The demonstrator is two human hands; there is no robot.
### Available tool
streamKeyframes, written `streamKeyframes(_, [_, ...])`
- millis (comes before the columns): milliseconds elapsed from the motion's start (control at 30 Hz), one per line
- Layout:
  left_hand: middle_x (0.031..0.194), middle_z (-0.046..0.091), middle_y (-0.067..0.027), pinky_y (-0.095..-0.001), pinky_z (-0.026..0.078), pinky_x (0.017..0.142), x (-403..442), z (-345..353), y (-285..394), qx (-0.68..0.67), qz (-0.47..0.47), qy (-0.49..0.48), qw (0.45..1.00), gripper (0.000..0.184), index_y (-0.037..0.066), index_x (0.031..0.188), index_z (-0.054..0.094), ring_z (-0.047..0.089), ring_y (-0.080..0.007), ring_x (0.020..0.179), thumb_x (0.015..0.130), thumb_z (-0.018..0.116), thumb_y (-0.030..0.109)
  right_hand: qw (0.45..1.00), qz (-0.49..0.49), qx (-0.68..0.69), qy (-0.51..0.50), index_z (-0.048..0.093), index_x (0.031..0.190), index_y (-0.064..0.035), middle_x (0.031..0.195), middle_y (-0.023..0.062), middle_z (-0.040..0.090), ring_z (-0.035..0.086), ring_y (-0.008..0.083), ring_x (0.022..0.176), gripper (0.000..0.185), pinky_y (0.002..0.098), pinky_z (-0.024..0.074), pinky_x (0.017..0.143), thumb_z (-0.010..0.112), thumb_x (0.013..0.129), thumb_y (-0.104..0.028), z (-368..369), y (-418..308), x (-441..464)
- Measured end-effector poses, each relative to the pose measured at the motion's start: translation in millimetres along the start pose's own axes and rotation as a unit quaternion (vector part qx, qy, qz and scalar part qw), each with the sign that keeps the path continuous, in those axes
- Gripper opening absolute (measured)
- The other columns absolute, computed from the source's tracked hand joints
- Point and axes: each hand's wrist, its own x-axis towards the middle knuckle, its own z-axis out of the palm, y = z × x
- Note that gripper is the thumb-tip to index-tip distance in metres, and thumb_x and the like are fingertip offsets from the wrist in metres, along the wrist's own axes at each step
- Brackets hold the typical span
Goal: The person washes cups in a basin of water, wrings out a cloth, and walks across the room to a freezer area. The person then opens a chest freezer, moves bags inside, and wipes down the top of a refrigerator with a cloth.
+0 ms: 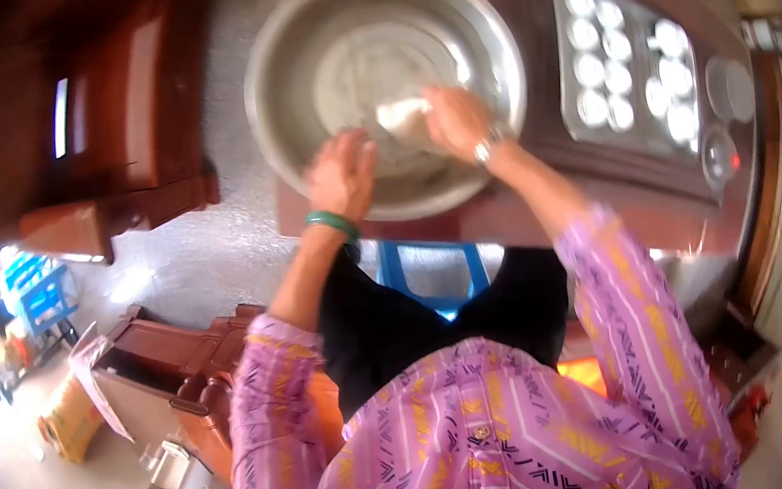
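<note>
Pinching a white lump, the fingers of our right hand close on its 3 o'clock end. The lump is inside the metal basin, a little off centre towards 5 o'clock. Blur softens its outline, but its long axis seems to run from 9 to 3 o'clock, so it lies at 9 o'clock from the right fingertips and touches them.

Our left hand is farther off, at the basin's 7 o'clock side, its fingertips pointing inward; from them the lump lies near 2 o'clock, with a gap between. Those fingers are loosely bent and show nothing held; we cannot tell whether they grip the rim.

The basin sits on the reddish-brown table. At 3 o'clock from it lies a tray of round white pieces, with a clear bowl at the tray's 5 o'clock.
</note>
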Motion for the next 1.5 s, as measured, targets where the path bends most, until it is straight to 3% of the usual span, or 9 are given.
streamKeyframes(100, [0.114,0.05,-0.0154,-0.0389,0.037,0.09,25.1,11.6,4.3,-0.177,-0.164,-0.155,0.958,0.039,0.01,0.113,0.048,0.047,-0.0292,0.107,0.087,0.039,0.038,0.983,0.017,0.173,-0.057,0.055,0.09,-0.0055,0.072,0.02,0.057,0.054,0.0401,0.07,0.015,0.0464,0.0411,0.059,0.049,0.077,-0.011,-52.6,-63.5,4.6])
streamKeyframes(167, [0.117,0.049,-0.0081,-0.0444,0.033,0.091,43.7,14.1,31.6,-0.549,-0.473,-0.053,0.687,0.048,0.012,0.102,0.053,0.043,-0.0234,0.11,0.086,0.032,0.053,0.963,0.048,0.25,-0.084,0.056,0.096,-0.0053,0.076,0.0211,0.058,0.057,0.0379,0.071,0.02,0.041,0.0443,0.058,0.051,0.08,-0.016,-76.7,-96.7,11.2])
streamKeyframes(267, [0.084,0.061,-0.0047,-0.0414,0.046,0.072,56.9,51.9,-0.2,-0.75,-0.381,-0.121,0.527,0.038,0.014,0.096,0.059,0.058,-0.0203,0.077,0.084,0.045,0.047,0.961,0.079,0.265,-0.006,0.059,0.082,-0.0037,0.069,0.0195,0.059,0.057,0.0372,0.065,0.021,0.0401,0.0432,0.055,0.053,0.081,-0.023,-67.0,-116.2,15.7])
streamKeyframes(500, [0.081,0.06,-0.007,-0.0316,0.047,0.057,72.6,129.5,-64.6,-0.411,-0.122,0.034,0.903,0.018,0.006,0.09,0.061,0.057,-0.0171,0.069,0.085,0.047,0.016,0.987,0.127,0.086,0.052,0.056,0.075,-0.0028,0.069,0.0195,0.059,0.056,0.0388,0.063,0.036,0.0458,0.0428,0.056,0.044,0.085,-0.036,15.0,-56.0,29.3])
streamKeyframes(567, [0.082,0.06,-0.009,-0.0314,0.048,0.059,63.3,93.3,-26.2,-0.609,-0.382,0.071,0.691,0.018,0.004,0.092,0.059,0.058,-0.0181,0.071,0.085,0.048,0.016,0.985,0.161,0.067,0.0,0.055,0.076,-0.0027,0.074,0.0202,0.059,0.056,0.0388,0.07,0.035,0.0459,0.0427,0.06,0.045,0.084,-0.035,12.7,-42.0,37.6])
streamKeyframes(900, [0.12,0.045,-0.0149,-0.0571,0.038,0.083,58.2,6.9,19.3,-0.641,-0.499,-0.062,0.58,0.047,0.009,0.117,0.046,0.044,-0.0284,0.113,0.086,0.045,0.044,0.961,0.087,0.262,0.016,0.049,0.073,-0.0004,0.063,0.0179,0.054,0.055,0.0323,0.06,0.018,0.0415,0.0418,0.056,0.052,0.077,-0.018,3.4,-47.7,36.7])
streamKeyframes(1033, [0.095,0.06,-0.0106,-0.0421,0.046,0.078,55.2,69.2,-44.2,-0.818,-0.308,-0.141,0.465,0.039,0.014,0.099,0.056,0.057,-0.0237,0.086,0.085,0.044,0.048,0.949,0.057,0.301,0.07,0.05,0.076,-0.0015,0.066,0.0182,0.056,0.055,0.0327,0.062,0.022,0.0406,0.0419,0.056,0.053,0.08,-0.023,-20.3,-117.6,32.7])
streamKeyframes(1300, [0.089,0.06,-0.0094,-0.0321,0.05,0.068,56.5,53.3,-15.2,-0.651,-0.362,-0.035,0.666,0.02,0.002,0.093,0.055,0.059,-0.0203,0.076,0.087,0.047,0.019,0.995,0.09,0.001,0.042,0.052,0.076,-0.0066,0.063,0.0179,0.056,0.055,0.0385,0.061,0.031,0.048,0.0405,0.053,0.044,0.085,-0.036,32.4,-41.0,41.7])
streamKeyframes(1500, [0.116,0.049,-0.0099,-0.0553,0.042,0.077,54.4,16.5,-3.4,-0.648,-0.453,0.0,0.613,0.036,0.01,0.117,0.043,0.05,-0.0305,0.104,0.084,0.051,0.024,0.975,0.213,-0.023,-0.051,0.051,0.083,-0.0019,0.088,0.0228,0.057,0.054,0.0391,0.081,0.032,0.0464,0.0426,0.067,0.048,0.083,-0.034,34.0,-3.8,45.0])
